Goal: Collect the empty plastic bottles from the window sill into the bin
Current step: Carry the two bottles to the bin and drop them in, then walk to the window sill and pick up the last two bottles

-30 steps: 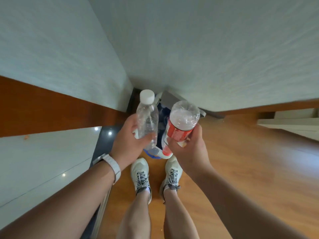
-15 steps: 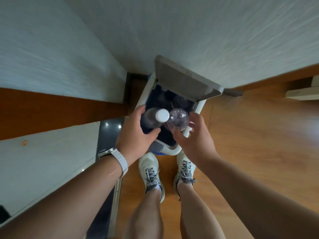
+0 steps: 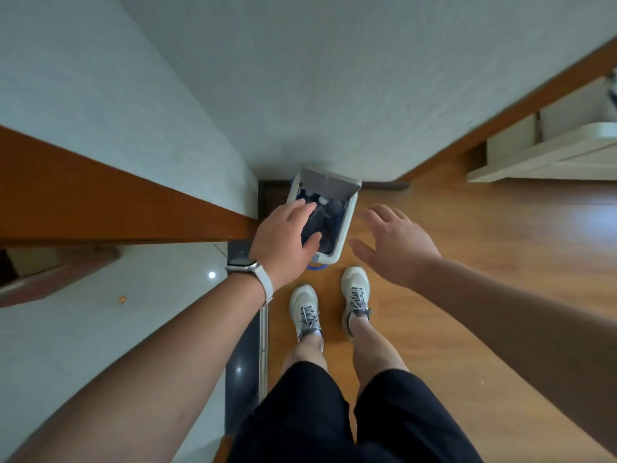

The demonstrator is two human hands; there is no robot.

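A white bin [image 3: 347,222] with its grey lid [image 3: 329,183] tipped up stands on the wooden floor in the corner of the wall. Clear plastic bottles [image 3: 322,203] with white caps lie inside its dark liner. My left hand [image 3: 283,242], a watch on its wrist, hovers over the bin's left side with fingers spread and nothing in it. My right hand [image 3: 394,245] hangs to the right of the bin, palm down, fingers apart, holding nothing.
A brown wooden ledge [image 3: 117,208] runs along the left wall above a glossy white tiled floor [image 3: 100,329]. My two feet in white trainers [image 3: 355,289] stand just in front of the bin. White furniture [image 3: 551,155] sits at the far right.
Both hands held bottles over the bin before; the bottles have dropped in and both hands are now spread and higher. The view has pulled back from the bin.
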